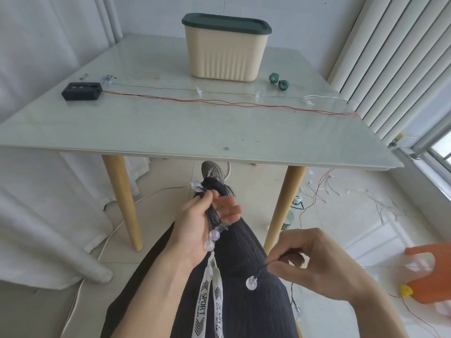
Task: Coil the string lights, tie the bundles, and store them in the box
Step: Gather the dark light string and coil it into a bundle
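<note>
Below the table's near edge, my left hand (202, 223) grips a dark coil of string-light wire (214, 217) with clear round bulbs (211, 240) hanging from it. My right hand (310, 262) pinches the dark wire a little to the right, and one clear bulb (251, 282) dangles just below its fingertips. The cream box (224, 56) with a dark green lid stands closed at the back of the table (170, 128). A second string with red wire (219, 102) and a black battery pack (81, 91) lies stretched across the table.
Two green tape rolls (279, 81) lie right of the box. More wire and bulbs (341, 191) trail on the floor at the right, beside a bottle (294, 211). An orange stool (429, 272) stands at the right edge. White curtains hang left; wooden table legs (124, 203) flank my knees.
</note>
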`<act>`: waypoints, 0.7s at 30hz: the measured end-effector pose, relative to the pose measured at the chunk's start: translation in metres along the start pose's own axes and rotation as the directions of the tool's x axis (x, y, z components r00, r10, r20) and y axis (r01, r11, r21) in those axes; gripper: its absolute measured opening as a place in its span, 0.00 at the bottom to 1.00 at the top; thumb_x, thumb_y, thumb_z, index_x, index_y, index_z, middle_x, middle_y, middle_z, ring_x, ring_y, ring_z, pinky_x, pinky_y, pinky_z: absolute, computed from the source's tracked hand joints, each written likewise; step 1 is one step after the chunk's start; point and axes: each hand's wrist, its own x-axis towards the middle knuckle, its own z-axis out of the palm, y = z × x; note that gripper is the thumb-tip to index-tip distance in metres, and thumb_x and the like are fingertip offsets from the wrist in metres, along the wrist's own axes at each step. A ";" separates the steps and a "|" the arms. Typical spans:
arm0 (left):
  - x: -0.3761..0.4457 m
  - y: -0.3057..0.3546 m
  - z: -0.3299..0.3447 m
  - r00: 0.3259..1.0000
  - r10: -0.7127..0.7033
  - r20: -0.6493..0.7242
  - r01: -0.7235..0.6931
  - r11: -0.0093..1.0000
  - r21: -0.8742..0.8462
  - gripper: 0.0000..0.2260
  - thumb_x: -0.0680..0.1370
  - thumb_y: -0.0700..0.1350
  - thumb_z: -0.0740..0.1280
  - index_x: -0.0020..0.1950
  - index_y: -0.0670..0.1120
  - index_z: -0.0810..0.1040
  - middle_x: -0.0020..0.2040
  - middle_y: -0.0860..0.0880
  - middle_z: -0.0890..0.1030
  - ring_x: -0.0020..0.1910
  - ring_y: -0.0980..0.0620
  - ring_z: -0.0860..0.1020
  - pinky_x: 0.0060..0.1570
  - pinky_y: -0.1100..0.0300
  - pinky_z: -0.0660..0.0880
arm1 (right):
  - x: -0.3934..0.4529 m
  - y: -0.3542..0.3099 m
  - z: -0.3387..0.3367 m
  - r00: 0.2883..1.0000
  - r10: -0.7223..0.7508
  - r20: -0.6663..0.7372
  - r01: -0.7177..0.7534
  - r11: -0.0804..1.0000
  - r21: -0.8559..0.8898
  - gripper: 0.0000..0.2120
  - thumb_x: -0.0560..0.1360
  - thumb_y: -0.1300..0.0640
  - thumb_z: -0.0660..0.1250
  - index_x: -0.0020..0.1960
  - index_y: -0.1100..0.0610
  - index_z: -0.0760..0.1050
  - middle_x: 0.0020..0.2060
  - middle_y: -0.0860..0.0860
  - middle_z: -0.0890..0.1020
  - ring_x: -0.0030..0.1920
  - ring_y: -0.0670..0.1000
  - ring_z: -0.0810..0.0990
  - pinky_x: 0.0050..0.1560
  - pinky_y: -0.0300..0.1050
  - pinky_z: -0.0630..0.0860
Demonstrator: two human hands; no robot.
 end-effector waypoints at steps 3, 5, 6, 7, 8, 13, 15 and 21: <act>-0.005 -0.011 0.006 0.988 -0.022 0.150 0.007 0.995 0.097 0.11 0.84 0.41 0.55 0.47 0.40 0.73 0.47 0.34 0.83 0.43 0.37 0.84 0.41 0.52 0.82 | 0.007 -0.009 -0.003 0.984 -0.177 0.027 0.175 0.983 0.059 0.02 0.75 0.54 0.74 0.44 0.48 0.84 0.35 0.42 0.78 0.34 0.47 0.72 0.39 0.45 0.73; -0.011 -0.017 0.009 0.966 -0.075 0.247 0.036 0.987 0.159 0.10 0.83 0.41 0.57 0.48 0.38 0.74 0.46 0.35 0.83 0.42 0.39 0.84 0.42 0.51 0.82 | 0.012 -0.012 -0.002 0.971 -0.236 -0.021 0.237 0.964 0.121 0.03 0.76 0.53 0.73 0.45 0.51 0.84 0.35 0.41 0.78 0.35 0.54 0.75 0.42 0.52 0.76; -0.013 -0.018 0.010 0.948 -0.113 0.296 0.061 0.982 0.178 0.09 0.82 0.41 0.59 0.48 0.37 0.75 0.44 0.36 0.83 0.40 0.40 0.84 0.40 0.52 0.81 | 0.015 -0.014 0.000 0.964 -0.256 -0.069 0.264 0.952 0.158 0.04 0.77 0.54 0.72 0.45 0.54 0.83 0.34 0.43 0.78 0.34 0.57 0.76 0.43 0.52 0.77; -0.014 -0.019 0.010 0.923 -0.148 0.356 0.080 0.977 0.198 0.09 0.81 0.42 0.61 0.49 0.36 0.76 0.43 0.36 0.83 0.37 0.41 0.83 0.39 0.52 0.80 | 0.017 -0.016 0.002 0.954 -0.266 -0.139 0.290 0.936 0.198 0.05 0.78 0.56 0.71 0.45 0.57 0.82 0.33 0.47 0.80 0.33 0.59 0.77 0.40 0.52 0.77; -0.014 -0.019 0.010 0.893 -0.174 0.415 0.083 0.970 0.228 0.10 0.81 0.43 0.61 0.49 0.36 0.77 0.42 0.35 0.82 0.35 0.41 0.83 0.37 0.53 0.80 | 0.020 -0.018 0.005 0.941 -0.256 -0.221 0.306 0.923 0.235 0.05 0.78 0.59 0.70 0.44 0.58 0.80 0.31 0.51 0.81 0.31 0.57 0.78 0.37 0.50 0.76; -0.013 -0.015 0.003 0.830 -0.232 0.507 0.092 0.954 0.286 0.13 0.81 0.45 0.59 0.47 0.37 0.79 0.30 0.42 0.78 0.22 0.50 0.71 0.29 0.62 0.70 | 0.037 -0.007 0.013 0.848 -0.086 -0.523 0.139 0.988 0.064 0.07 0.75 0.57 0.73 0.40 0.48 0.81 0.33 0.44 0.81 0.33 0.43 0.77 0.38 0.33 0.73; -0.013 -0.014 0.001 0.821 -0.255 0.511 0.158 0.961 0.226 0.12 0.79 0.46 0.61 0.43 0.39 0.79 0.26 0.44 0.74 0.20 0.51 0.69 0.26 0.62 0.69 | 0.041 -0.003 0.019 0.852 -0.025 -0.524 0.096 0.990 0.108 0.05 0.73 0.51 0.72 0.39 0.50 0.81 0.31 0.41 0.81 0.31 0.41 0.76 0.37 0.33 0.72; -0.010 -0.016 -0.002 0.841 -0.208 0.499 0.178 0.978 0.108 0.15 0.81 0.47 0.56 0.37 0.44 0.73 0.22 0.47 0.70 0.25 0.45 0.79 0.30 0.59 0.73 | 0.045 0.015 0.038 0.855 0.092 -0.510 0.013 0.980 0.200 0.18 0.72 0.39 0.69 0.35 0.53 0.78 0.26 0.47 0.77 0.28 0.45 0.71 0.31 0.43 0.68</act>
